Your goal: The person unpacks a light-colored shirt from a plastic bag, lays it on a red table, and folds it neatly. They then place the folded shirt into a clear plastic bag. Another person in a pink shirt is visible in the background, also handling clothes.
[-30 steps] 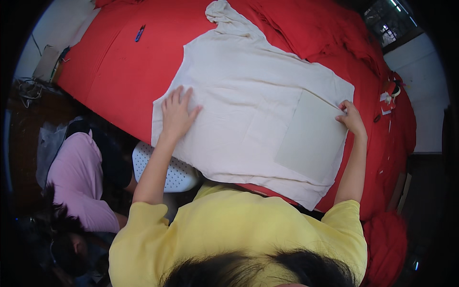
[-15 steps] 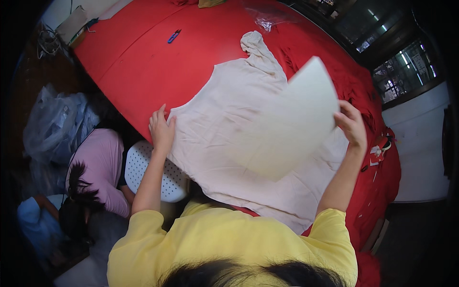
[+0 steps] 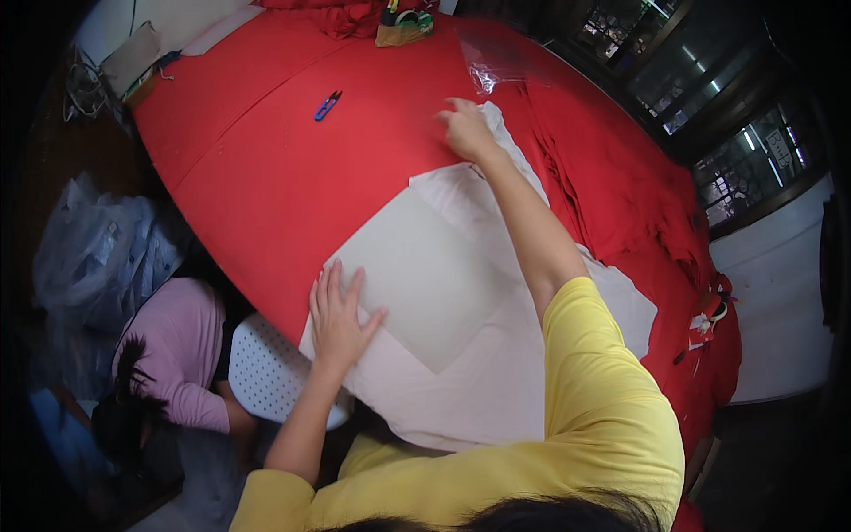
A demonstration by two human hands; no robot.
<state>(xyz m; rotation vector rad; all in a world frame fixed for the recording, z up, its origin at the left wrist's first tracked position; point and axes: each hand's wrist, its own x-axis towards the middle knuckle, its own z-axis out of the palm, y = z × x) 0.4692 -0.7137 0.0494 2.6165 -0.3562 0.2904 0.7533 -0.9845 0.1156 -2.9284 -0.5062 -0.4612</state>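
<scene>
A cream garment, which looks like a shirt, lies spread on the red cloth-covered table in front of me. On top of it rests a pale, flat rectangular board, like a sheet of card. My left hand is open and lies on the board's near left corner, fingers spread. My right arm reaches across the garment. At its far end my right hand is over the sleeve, fingers partly stretched to the left and slightly blurred. I see nothing gripped in it, and part of the sleeve is hidden beneath.
Blue thread snips lie on the red cloth. A clear plastic bag and a small container are at the far side. Left of the table are a white perforated stool, a person in pink and plastic bags.
The board has come down from the air and now lies flat on the garment. My right hand has left it and moved far forward to the sleeve; my left hand now lies on the board.
</scene>
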